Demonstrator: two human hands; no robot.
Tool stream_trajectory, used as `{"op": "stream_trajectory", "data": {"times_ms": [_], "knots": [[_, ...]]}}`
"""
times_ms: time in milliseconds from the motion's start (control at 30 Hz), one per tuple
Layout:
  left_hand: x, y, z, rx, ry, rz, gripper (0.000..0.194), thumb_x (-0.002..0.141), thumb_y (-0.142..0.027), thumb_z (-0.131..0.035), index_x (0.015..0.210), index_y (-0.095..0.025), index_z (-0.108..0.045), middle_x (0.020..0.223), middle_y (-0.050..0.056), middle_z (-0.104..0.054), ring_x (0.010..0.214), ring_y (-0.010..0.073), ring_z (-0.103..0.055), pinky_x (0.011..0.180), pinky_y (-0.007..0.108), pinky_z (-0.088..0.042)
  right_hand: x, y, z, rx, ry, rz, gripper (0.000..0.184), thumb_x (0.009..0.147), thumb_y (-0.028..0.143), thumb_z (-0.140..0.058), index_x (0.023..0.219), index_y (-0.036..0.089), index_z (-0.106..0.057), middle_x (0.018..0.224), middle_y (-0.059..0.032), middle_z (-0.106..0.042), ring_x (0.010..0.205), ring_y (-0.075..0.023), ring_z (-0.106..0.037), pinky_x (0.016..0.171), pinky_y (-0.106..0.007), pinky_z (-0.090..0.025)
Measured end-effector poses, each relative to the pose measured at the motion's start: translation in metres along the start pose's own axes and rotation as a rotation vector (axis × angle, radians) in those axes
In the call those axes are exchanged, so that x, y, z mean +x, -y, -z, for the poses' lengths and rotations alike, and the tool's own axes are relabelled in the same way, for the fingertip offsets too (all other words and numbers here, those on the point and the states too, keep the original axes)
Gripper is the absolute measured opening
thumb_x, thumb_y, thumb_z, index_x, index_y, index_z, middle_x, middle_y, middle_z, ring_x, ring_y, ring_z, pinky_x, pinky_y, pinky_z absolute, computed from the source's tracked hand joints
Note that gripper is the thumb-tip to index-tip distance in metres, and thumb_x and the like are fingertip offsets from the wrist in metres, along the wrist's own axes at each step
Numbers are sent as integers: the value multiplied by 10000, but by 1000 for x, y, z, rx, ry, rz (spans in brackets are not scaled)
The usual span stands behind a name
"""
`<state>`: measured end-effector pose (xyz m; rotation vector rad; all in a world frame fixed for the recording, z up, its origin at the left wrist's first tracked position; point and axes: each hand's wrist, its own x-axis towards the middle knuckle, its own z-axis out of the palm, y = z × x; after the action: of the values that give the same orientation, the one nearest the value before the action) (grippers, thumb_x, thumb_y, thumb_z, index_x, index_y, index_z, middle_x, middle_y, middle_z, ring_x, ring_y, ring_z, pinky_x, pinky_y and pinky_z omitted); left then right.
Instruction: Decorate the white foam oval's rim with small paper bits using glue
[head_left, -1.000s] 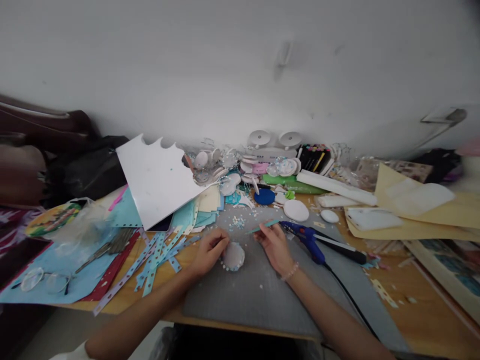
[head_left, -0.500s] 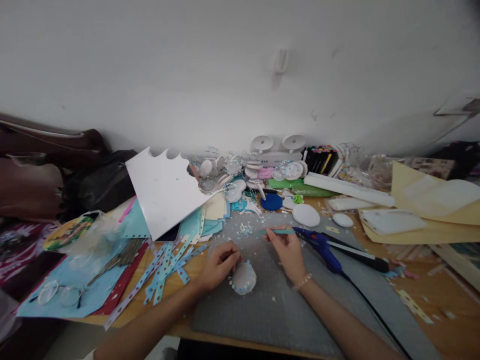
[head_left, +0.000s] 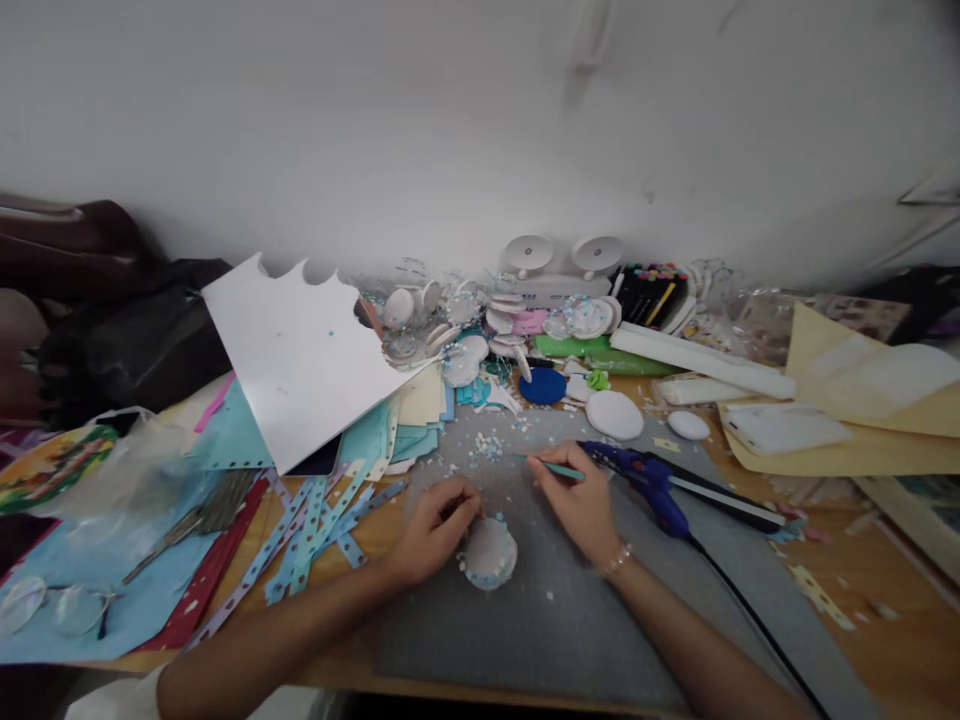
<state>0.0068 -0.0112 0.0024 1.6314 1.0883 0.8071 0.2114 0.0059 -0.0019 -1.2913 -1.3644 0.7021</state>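
Just below the centre of the frame, a round white piece [head_left: 489, 553] edged with pale blue and white bits appears over the grey mat [head_left: 555, 640]. The left hand [head_left: 446, 520] is at its upper-left rim, thumb and forefinger drawn together; whether they clamp the piece or merely touch it, I cannot tell. To the right, the right hand [head_left: 577, 500] pinches a thin teal stick [head_left: 559, 469] between thumb and fingers, its tip pointing left toward loose bits [head_left: 487, 445] scattered at the middle of the frame. Such small bits could roll or scatter if the tip or a sleeve sweeps them, and a loose left grip could let the rim tip or shed its edging. The blue glue gun [head_left: 652, 490] lies just beyond the right hand; a knuckle drifting back could bump it, or a forearm snag its cord [head_left: 754, 615] at lower right. Farther up sits a white disc [head_left: 614, 414].
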Motion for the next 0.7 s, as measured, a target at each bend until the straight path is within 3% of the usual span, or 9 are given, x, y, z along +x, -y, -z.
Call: {"op": "stream_trajectory", "data": {"times_ms": [267, 700], "knots": [[3, 2, 4, 43, -79, -107, 247, 936, -291, -434, 747, -163, -527, 751, 19, -518, 722, 148, -493, 667, 251, -406, 10, 1, -12, -26, 47, 105, 100, 803, 279, -634, 714, 232, -634, 811, -55, -715, 772, -210, -656, 730, -354, -514], [6, 2, 6, 78, -20, -138, 146, 914, -214, -487, 863, -160, -612, 837, 43, -608, 809, 168, -564, 739, 269, -444, 8, -5, -5, -87, 18, 118, 65, 810, 234, -628, 745, 237, -626, 815, -51, -707, 798, -211, -659, 765, -366, -507]]}}
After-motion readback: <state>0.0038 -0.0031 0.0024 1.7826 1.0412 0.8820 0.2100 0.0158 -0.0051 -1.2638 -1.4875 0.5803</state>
